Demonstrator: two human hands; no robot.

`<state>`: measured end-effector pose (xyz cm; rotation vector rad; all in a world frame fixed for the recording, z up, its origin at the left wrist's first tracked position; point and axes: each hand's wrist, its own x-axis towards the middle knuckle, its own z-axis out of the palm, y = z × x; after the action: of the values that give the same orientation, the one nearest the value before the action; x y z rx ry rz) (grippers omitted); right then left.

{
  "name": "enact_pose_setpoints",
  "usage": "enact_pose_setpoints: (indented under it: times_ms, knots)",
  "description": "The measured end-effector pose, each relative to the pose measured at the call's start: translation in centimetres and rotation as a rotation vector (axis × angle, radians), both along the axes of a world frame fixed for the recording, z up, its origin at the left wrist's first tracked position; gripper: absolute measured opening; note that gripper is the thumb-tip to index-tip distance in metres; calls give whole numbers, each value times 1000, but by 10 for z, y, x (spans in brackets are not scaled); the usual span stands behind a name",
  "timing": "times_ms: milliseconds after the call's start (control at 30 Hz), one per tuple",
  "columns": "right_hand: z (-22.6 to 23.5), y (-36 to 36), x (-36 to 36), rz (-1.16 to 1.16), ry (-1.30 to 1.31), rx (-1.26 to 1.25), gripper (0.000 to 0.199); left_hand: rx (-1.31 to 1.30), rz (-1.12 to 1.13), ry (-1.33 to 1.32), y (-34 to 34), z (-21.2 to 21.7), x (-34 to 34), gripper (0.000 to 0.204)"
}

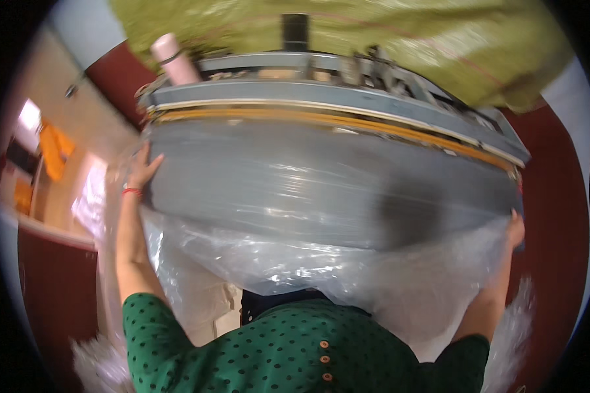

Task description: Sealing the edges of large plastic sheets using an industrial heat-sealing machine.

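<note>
A wide sheet of clear plastic film lies over a long grey tabletop in front of me and hangs over its near edge in folds. My left hand, with a red string at the wrist, rests at the tabletop's left end; its fingers are stretched out and the thumb stands apart. At the far right end, my right hand is closed at the film's edge beside the tabletop corner. Its fingers are partly hidden.
Behind the tabletop runs a long grey metal bar with an orange strip below it. A pink bottle stands at the back left. Yellow-green sheeting covers the back. More plastic film hangs at left, near a door.
</note>
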<state>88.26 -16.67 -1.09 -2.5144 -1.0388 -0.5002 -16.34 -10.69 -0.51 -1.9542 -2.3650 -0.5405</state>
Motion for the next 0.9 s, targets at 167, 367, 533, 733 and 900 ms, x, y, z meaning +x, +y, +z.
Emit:
enact_pose_setpoints:
  times_ms: [167, 367, 533, 733, 900]
  knots:
    - [13, -2, -23, -30, 94, 34, 46, 11, -16, -17, 39, 72, 79, 45]
    - [2, -23, -6, -70, -11, 47, 42, -266, -823, -868, -56, 111, 385, 34]
    - [6, -16, -16, -4, -24, 76, 40, -304, -1150, -1074, -115, 77, 521, 60]
    - [11, -16, -20, 3, -43, 44, 39, -1103, -1869, -1142, -160, 55, 582, 44]
    - [11, -21, -14, -14, -9, 31, 41, -307, -1100, -457, -150, 20, 579, 14]
